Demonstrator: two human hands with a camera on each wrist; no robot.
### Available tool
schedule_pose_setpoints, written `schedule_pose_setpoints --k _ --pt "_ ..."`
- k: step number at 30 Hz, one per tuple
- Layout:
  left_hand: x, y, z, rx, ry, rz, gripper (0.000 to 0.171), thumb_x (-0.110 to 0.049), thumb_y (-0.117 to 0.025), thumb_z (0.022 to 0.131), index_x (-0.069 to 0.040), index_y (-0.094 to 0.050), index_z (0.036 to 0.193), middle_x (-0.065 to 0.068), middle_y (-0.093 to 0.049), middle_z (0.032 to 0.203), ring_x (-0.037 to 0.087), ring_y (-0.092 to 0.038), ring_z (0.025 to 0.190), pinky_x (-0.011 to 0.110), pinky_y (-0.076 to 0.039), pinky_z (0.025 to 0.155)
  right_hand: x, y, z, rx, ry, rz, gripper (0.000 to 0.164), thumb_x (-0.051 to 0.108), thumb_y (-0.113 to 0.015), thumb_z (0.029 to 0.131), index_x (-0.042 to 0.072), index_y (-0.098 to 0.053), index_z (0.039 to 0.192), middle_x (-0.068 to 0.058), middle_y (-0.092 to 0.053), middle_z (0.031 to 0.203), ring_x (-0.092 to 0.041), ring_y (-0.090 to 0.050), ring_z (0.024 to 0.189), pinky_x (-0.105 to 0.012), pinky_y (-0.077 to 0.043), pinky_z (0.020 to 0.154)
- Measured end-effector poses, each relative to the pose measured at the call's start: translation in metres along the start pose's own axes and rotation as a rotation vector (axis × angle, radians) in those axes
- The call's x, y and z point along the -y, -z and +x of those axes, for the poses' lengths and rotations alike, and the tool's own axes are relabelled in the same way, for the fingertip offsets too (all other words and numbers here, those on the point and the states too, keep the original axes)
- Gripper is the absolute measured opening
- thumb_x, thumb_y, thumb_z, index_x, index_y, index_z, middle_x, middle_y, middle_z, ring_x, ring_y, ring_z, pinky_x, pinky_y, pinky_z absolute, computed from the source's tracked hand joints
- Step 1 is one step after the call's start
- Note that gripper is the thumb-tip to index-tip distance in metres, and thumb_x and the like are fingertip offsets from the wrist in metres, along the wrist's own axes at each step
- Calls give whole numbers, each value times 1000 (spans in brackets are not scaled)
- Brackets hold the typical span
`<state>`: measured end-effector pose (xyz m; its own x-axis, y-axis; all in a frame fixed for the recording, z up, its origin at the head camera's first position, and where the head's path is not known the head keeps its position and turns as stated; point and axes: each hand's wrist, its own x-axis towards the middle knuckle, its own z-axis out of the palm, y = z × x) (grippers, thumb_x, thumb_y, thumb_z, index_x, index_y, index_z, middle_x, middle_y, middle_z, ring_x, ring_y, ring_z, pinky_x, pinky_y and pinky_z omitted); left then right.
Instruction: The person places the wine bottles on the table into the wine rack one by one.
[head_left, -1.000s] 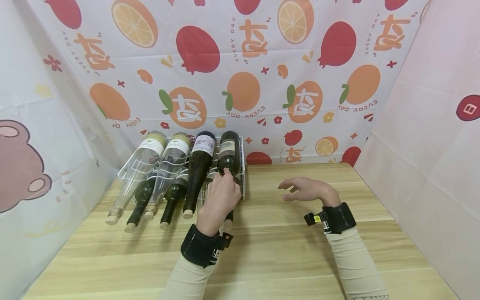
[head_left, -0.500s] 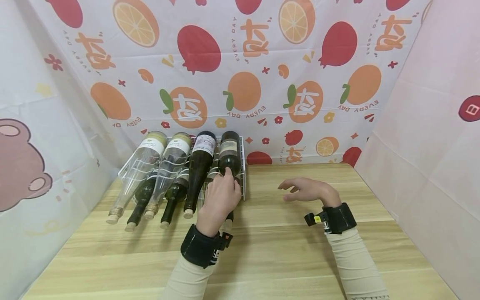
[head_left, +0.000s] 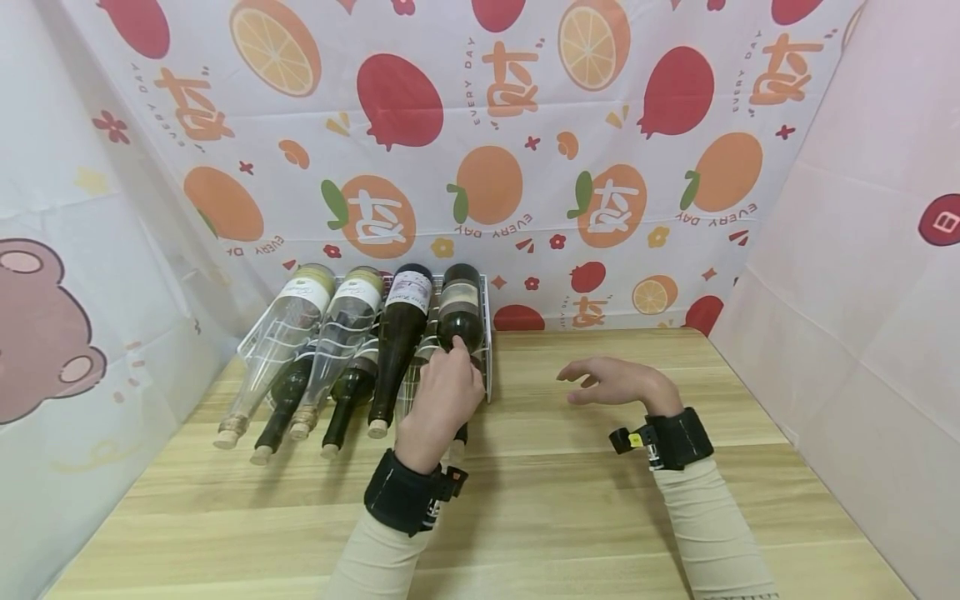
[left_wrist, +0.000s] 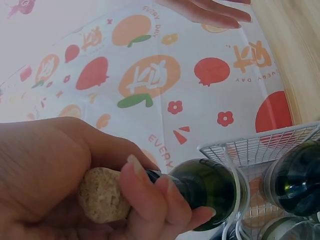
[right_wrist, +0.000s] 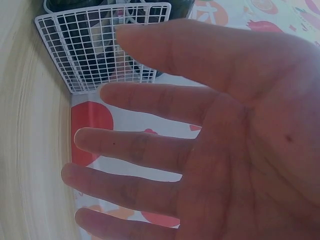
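Note:
My left hand grips the neck of a dark green wine bottle at the right end of a white wire rack. In the left wrist view, its fingers curl round the neck just below the cork. The bottle lies tilted with its base toward the back wall and its neck toward me; the hand hides much of the neck in the head view. Over the wooden table, right of the rack, hovers my right hand. Its fingers are spread and hold nothing, as the right wrist view shows.
Left of the gripped bottle lie a dark labelled bottle and two clear bottles, one beside it. A lower row holds more corked bottles, including a green one. A fruit-print cloth hangs behind the wooden table.

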<state>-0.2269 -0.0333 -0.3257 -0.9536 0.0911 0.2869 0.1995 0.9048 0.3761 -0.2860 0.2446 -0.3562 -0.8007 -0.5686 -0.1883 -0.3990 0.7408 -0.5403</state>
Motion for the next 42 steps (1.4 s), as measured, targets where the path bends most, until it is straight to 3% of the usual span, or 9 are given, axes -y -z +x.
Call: schedule_pose_setpoints --k 10,42 --pt "0 0 -3 -52 -36 23 52 -9 -59 97 15 -51 142 37 -68 106 45 -66 95 53 -59 74 -1 0 1 0 -3 -6 47 29 -67 99 8 -61 141 -16 -63 143 -42 -61 129 -54 -52 105" --pt "1 -3 -3 -122 -58 65 45 -4 -64 90 6 -64 134 33 -68 111 43 -65 100 56 -59 79 3 -1 0 2 -15 -13 46 25 -67 99 8 -61 141 -16 -63 143 -40 -62 128 -55 -53 104"
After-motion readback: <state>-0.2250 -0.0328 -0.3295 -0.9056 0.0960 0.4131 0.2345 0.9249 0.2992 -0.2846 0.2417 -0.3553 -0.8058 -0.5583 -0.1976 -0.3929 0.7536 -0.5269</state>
